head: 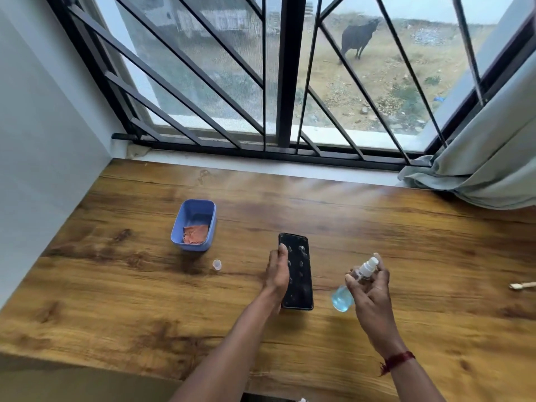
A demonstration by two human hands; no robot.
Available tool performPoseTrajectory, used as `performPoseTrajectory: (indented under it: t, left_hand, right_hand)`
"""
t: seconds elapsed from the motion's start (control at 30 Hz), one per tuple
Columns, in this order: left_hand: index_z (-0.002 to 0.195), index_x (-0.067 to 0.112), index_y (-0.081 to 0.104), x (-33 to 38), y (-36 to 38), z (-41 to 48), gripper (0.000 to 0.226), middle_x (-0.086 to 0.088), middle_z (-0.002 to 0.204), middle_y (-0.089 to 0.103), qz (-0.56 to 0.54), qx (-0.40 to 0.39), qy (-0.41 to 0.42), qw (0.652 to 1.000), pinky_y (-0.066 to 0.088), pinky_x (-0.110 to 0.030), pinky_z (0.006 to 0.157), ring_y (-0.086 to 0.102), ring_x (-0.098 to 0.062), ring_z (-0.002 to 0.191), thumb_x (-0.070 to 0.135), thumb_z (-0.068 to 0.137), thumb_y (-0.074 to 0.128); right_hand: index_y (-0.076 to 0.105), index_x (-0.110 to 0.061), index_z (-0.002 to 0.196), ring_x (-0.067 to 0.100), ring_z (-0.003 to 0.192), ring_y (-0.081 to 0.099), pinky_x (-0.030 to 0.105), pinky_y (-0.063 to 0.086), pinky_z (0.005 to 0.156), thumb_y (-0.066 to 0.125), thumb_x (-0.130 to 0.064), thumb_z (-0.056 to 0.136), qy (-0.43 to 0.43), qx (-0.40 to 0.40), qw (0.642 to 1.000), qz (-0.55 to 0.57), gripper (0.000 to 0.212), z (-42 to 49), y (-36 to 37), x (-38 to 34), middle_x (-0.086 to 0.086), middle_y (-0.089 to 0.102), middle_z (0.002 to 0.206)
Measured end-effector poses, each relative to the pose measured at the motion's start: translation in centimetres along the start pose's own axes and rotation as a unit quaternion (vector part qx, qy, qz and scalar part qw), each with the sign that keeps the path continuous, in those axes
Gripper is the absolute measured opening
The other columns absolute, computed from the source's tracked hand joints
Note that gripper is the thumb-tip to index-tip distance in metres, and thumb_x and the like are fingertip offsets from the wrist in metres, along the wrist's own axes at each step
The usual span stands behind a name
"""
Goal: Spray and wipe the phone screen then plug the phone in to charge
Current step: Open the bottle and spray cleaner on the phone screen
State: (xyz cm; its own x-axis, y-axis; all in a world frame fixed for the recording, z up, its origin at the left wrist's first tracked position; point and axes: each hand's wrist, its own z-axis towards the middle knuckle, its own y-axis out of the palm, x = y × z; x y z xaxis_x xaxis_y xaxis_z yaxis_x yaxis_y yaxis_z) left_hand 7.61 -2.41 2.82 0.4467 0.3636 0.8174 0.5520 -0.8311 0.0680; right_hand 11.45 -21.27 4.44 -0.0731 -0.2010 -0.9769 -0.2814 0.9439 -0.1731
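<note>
Wood-grain tabletop [377, 227]: I see the phone [298, 274] lying flat, screen up, droplets on it. Left hand [278, 274] grips its left edge, fingers closed on it. Right hand [369, 288] holds the spray bottle [352, 282], fingers wrapped around it, just right of the phone.

Count on the counter [377, 216]: 1 phone [298, 274], 1 spray bottle [345, 294], 1 blue tub [193, 224] holding 1 orange cloth [195, 234], 1 small clear cap [217, 264], 1 pale stick-like item [522, 285] at the right edge. 2 hands: left hand [278, 275], right hand [371, 288].
</note>
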Motion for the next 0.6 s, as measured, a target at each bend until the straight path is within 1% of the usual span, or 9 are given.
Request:
performPoseTrajectory:
  t: [0.07, 0.13, 0.2, 0.3, 0.37, 0.43, 0.5, 0.53, 0.6]
  left_hand:
    - [0.144, 0.013, 0.034, -0.4, 1.1, 0.4, 0.067, -0.012, 0.15, 0.045, 0.099, 0.019, -0.002, 0.995, 0.039, -0.042, 0.109, 0.046, -0.032, 0.133, 0.06, 0.097, 0.044]
    - [0.134, 0.013, 0.039, -0.8, 2.1, 0.6, 0.07, -0.013, 0.132, 0.058, 0.18, 0.044, -0.005, 0.983, 0.049, -0.042, 0.098, 0.057, -0.033, 0.116, 0.061, 0.088, 0.057]
    - [0.122, 0.015, 0.042, -1.3, 2.8, 0.8, 0.064, -0.008, 0.114, 0.065, 0.237, 0.06, 0.012, 0.969, 0.055, -0.041, 0.087, 0.064, -0.03, 0.099, 0.058, 0.08, 0.066]
    - [0.119, 0.016, 0.042, -1.6, 3.5, 0.7, 0.062, -0.002, 0.103, 0.062, 0.281, 0.078, 0.041, 0.956, 0.052, -0.033, 0.079, 0.063, -0.026, 0.094, 0.051, 0.078, 0.073]
    - [0.121, 0.014, 0.043, -1.8, 3.8, 0.7, 0.065, -0.003, 0.107, 0.058, 0.297, 0.094, 0.063, 0.948, 0.05, -0.031, 0.081, 0.062, -0.026, 0.102, 0.048, 0.076, 0.076]
    - [0.136, 0.01, 0.039, -2.1, 4.1, 0.6, 0.084, -0.01, 0.126, 0.05, 0.322, 0.106, 0.084, 0.937, 0.047, -0.033, 0.094, 0.054, -0.028, 0.117, 0.047, 0.073, 0.08]
    - [0.152, 0.008, 0.022, -2.5, 4.4, 0.4, 0.111, -0.015, 0.141, 0.037, 0.353, 0.11, 0.09, 0.925, 0.039, -0.034, 0.107, 0.043, -0.029, 0.13, 0.052, 0.069, 0.083]
    - [0.154, 0.008, 0.015, -2.8, 4.7, 0.2, 0.12, -0.016, 0.145, 0.034, 0.374, 0.12, 0.089, 0.915, 0.036, -0.036, 0.111, 0.039, -0.03, 0.133, 0.055, 0.067, 0.083]
    - [0.156, 0.01, 0.008, -3.4, 5.3, 0.0, 0.128, -0.017, 0.149, 0.033, 0.43, 0.159, 0.083, 0.885, 0.034, -0.041, 0.113, 0.035, -0.032, 0.136, 0.062, 0.065, 0.08]
  right_hand:
    - [0.022, -0.046, 0.143, 0.0, 0.098, 0.065, 0.019, 0.05, 0.086, 0.063, -0.004, 0.092, 0.0, 0.018, 1.0, 0.003, 0.078, -0.1, -0.8, 0.2, 0.0, 0.063, 0.107]
    - [0.023, -0.042, 0.147, 0.005, 0.101, 0.066, 0.028, 0.05, 0.091, 0.067, -0.002, 0.088, -0.003, 0.03, 1.0, 0.003, 0.084, -0.1, -1.5, 0.3, 0.001, 0.066, 0.11]
    - [0.023, -0.038, 0.15, 0.008, 0.104, 0.067, 0.031, 0.051, 0.092, 0.07, -0.002, 0.085, -0.006, 0.034, 0.999, 0.007, 0.087, -0.1, -2.1, 0.4, 0.004, 0.068, 0.112]
    - [0.024, -0.04, 0.149, 0.01, 0.108, 0.066, 0.032, 0.052, 0.091, 0.072, -0.008, 0.082, -0.006, 0.028, 0.999, 0.018, 0.089, 0.2, -3.0, 0.5, 0.002, 0.068, 0.116]
    - [0.025, -0.042, 0.148, 0.009, 0.11, 0.066, 0.03, 0.053, 0.091, 0.072, -0.01, 0.081, -0.008, 0.022, 0.999, 0.024, 0.088, 0.4, -3.4, 0.7, 0.002, 0.068, 0.118]
    - [0.027, -0.04, 0.148, 0.009, 0.111, 0.066, 0.025, 0.055, 0.088, 0.073, -0.008, 0.081, -0.009, 0.013, 0.999, 0.031, 0.087, 0.7, -3.6, 0.9, 0.003, 0.067, 0.12]
    - [0.033, -0.038, 0.146, 0.01, 0.11, 0.066, 0.022, 0.056, 0.086, 0.074, -0.01, 0.078, -0.006, 0.008, 0.999, 0.044, 0.084, 0.9, -3.6, 1.0, 0.001, 0.068, 0.12]
    - [0.039, -0.039, 0.143, 0.011, 0.109, 0.067, 0.022, 0.056, 0.085, 0.075, -0.012, 0.077, -0.006, 0.005, 0.999, 0.05, 0.08, 1.0, -3.6, 1.0, 0.0, 0.069, 0.119]
    - [0.054, -0.047, 0.129, 0.011, 0.107, 0.067, 0.022, 0.056, 0.084, 0.075, -0.017, 0.075, -0.014, 0.004, 0.999, 0.05, 0.065, 1.1, -3.4, 0.8, -0.005, 0.071, 0.117]
